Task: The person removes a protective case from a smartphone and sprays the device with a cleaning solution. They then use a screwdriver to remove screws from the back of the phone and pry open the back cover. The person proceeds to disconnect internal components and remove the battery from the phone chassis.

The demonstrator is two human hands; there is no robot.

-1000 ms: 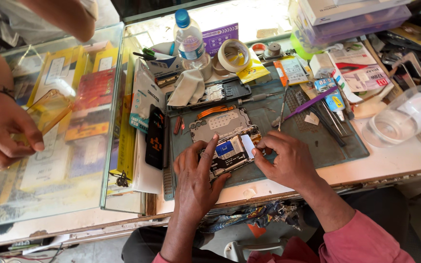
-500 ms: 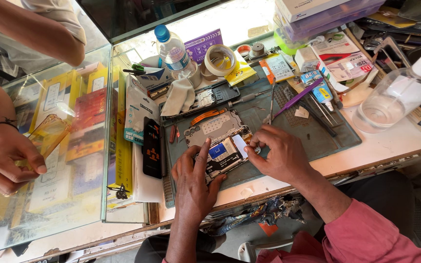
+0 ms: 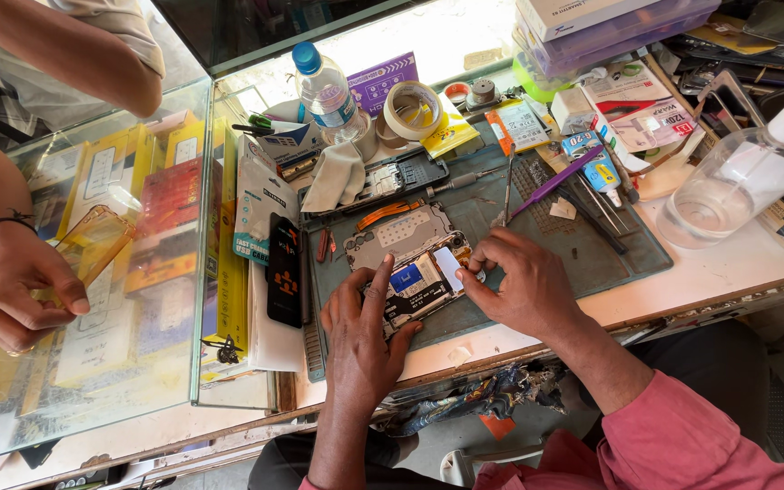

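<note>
1. A clear plastic bottle (image 3: pixel 735 186) with a white pump top stands at the right of the desk (image 3: pixel 710 272), holding a little clear liquid. A capped water bottle (image 3: pixel 325 91) stands at the back, about half full as far as can be seen, beside a roll of tape (image 3: pixel 413 111).
2. The opened phone (image 3: pixel 415 281) lies on the grey work mat (image 3: pixel 592 254) near the desk's front edge. The left hand (image 3: pixel 360 331) lies flat on its lower end with fingers spread, pressing it down. The right hand (image 3: pixel 524 286) pinches a small pale strip (image 3: pixel 447 268) at the phone's right edge, fingers narrow.
3. Around it lie a second opened phone frame (image 3: pixel 398 231), a black phone (image 3: pixel 284 270), a folded cloth (image 3: pixel 336 175), and tweezers (image 3: pixel 507 189).
4. Another person's hand (image 3: pixel 15 290) rests on the glass showcase (image 3: pixel 138 272) at the left, curled around something yellowish; what it is cannot be made out.
5. The hands cover much of the phone's inside, and stacked boxes (image 3: pixel 610 23) are cut off at the top.
</note>
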